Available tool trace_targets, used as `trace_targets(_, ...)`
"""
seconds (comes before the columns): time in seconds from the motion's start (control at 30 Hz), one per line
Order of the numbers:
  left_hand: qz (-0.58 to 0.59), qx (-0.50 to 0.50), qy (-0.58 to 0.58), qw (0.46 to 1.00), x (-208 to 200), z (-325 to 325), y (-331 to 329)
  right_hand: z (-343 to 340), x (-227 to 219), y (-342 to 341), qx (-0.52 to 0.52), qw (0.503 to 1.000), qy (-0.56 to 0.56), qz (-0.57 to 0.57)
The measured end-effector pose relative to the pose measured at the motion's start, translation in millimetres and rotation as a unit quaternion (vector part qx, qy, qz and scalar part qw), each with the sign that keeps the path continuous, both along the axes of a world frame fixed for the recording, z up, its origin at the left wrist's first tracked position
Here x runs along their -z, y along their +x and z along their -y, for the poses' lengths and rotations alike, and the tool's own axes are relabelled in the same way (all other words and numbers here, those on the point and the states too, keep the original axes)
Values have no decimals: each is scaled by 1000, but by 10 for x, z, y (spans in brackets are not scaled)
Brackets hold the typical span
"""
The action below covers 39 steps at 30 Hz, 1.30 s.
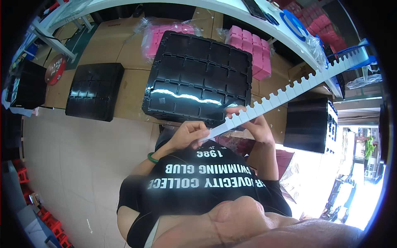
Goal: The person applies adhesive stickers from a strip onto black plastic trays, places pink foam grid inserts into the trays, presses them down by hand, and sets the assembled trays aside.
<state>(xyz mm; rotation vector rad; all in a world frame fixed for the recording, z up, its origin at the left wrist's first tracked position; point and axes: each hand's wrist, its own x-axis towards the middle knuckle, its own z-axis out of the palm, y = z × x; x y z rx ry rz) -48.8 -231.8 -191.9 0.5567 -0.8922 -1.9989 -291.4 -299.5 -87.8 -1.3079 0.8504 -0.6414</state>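
Note:
A long white strip (285,96) with square notches along its upper edge runs from my chest up to the far right. Its near end is pinched between the thumb and fingers of my left hand (188,135), which has a green bangle at the wrist. Farther along, my right hand (259,127) is closed round the strip from below, with part of the fingers hidden behind it. Just beyond both hands sits a large stack of black plastic compartment trays (198,78), glossy on top.
A lower black tray stack (95,91) lies at the left, and another black stack (308,124) stands at the right. Pink blocks (250,51) in plastic wrap sit behind, on brown cardboard (132,84). A white shelf edge (219,8) crosses the back, holding a blue ring-shaped item (294,25).

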Motion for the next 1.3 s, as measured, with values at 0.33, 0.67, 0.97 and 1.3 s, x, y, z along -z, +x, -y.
trace_targets(0.33,30,-23,-17,999,30,-106,-79,496,93,-153,65,984,-118,-118)
trace_targets(0.67,48,35,-8,998,-28,35,-97,2337,597,-160,156,782,-412,-441)
trace_targets(0.97,84,53,11,995,-62,108,-89,2574,531,-123,119,791,-315,-510)
trace_targets(1.3,123,85,-28,988,1,34,-475,2643,429,-141,-76,830,-310,-457)
